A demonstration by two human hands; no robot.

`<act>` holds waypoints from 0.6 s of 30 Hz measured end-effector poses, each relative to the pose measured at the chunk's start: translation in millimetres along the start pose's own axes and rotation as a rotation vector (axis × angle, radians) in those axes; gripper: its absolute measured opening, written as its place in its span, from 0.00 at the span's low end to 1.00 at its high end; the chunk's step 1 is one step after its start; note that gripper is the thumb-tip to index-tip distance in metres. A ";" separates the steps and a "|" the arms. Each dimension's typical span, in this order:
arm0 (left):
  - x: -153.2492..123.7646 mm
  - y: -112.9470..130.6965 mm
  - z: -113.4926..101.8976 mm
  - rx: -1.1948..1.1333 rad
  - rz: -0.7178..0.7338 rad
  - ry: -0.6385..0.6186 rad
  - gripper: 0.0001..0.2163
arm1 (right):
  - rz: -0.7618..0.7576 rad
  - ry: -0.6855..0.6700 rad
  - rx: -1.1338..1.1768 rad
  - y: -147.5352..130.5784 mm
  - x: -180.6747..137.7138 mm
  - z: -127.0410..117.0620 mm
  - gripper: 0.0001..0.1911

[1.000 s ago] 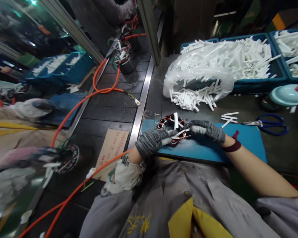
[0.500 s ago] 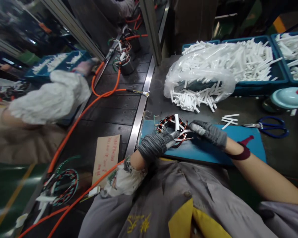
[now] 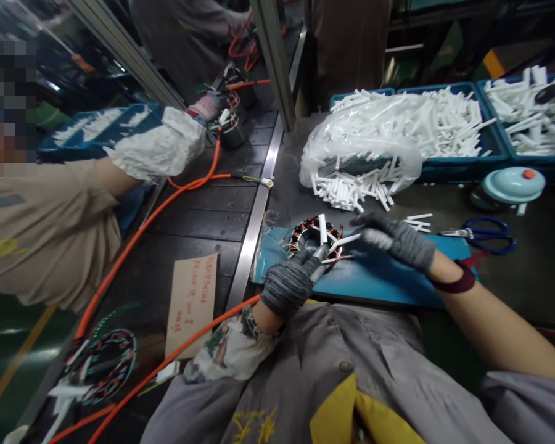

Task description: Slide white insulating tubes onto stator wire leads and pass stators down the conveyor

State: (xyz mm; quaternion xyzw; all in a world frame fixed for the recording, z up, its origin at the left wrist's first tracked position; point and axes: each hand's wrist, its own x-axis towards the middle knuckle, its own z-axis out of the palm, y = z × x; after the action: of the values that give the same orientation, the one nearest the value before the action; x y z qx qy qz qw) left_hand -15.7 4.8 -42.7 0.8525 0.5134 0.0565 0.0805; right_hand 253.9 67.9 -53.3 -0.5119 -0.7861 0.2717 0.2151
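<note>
A round wound motor stator [image 3: 312, 237] with copper coils and white sleeves lies on a blue mat [image 3: 379, 277] in front of me. My left hand [image 3: 290, 281], in a grey glove, is closed at the stator's near edge, pinching wires there. My right hand [image 3: 395, 238], also gloved, pinches a thin white sleeve [image 3: 346, 240] that runs to the stator's right side. One white sleeve [image 3: 322, 228] stands upright from the stator.
White sleeves spill from a plastic bag [image 3: 361, 154] and blue bins [image 3: 448, 123] behind. Blue scissors [image 3: 483, 233] and a light blue lid [image 3: 513, 184] lie right. A conveyor [image 3: 203, 209] with orange cable [image 3: 143, 222], a cardboard label [image 3: 192, 302] and another stator [image 3: 106, 364] runs left; a co-worker's sleeved arm [image 3: 157, 145] reaches over it.
My right hand has drawn the white sleeve outward to the right. The co-worker's arm has reached farther across the conveyor. The view has shifted slightly.
</note>
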 end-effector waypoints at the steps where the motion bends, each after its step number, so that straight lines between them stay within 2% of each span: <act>1: -2.4 0.8 3.8 -0.028 0.012 0.062 0.21 | 0.063 0.058 -0.029 11.8 3.6 -6.2 0.27; 3: -5.4 1.3 11.0 -0.065 0.049 0.182 0.23 | 0.305 0.220 -0.220 34.8 15.3 -15.6 0.23; 5: -6.2 1.1 15.8 -0.061 0.078 0.247 0.22 | 0.484 0.207 -0.414 50.8 28.0 -18.7 0.19; 7: -5.7 1.3 17.0 -0.015 0.089 0.238 0.18 | 0.543 0.154 -0.503 55.6 34.7 -17.2 0.15; 8: -5.6 1.7 16.5 0.012 0.086 0.218 0.16 | 0.543 0.152 -0.500 53.8 34.0 -15.9 0.14; 10: -5.7 3.4 14.5 0.037 0.082 0.166 0.16 | 0.536 0.247 -0.421 43.1 23.1 -14.4 0.12; 12: -6.4 5.3 12.8 0.045 0.069 0.136 0.16 | 0.480 0.385 -0.217 26.1 1.5 -14.9 0.15; 13: -6.7 6.1 12.4 0.047 0.061 0.129 0.16 | 0.405 0.436 -0.072 16.4 -11.3 -15.5 0.19; 15: -7.2 7.1 12.1 0.054 0.049 0.123 0.16 | 0.248 0.323 0.208 -2.3 -35.3 -15.6 0.24; 18: -7.7 7.1 11.6 0.065 0.063 0.124 0.17 | 0.151 0.148 0.266 -21.3 -55.1 -9.5 0.17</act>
State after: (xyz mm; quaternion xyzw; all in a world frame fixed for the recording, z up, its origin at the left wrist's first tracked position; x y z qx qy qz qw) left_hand -11.1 -6.2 -52.8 0.8652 0.4920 0.0952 0.0190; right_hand 266.1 12.1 -35.6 -0.5552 -0.6844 0.3505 0.3171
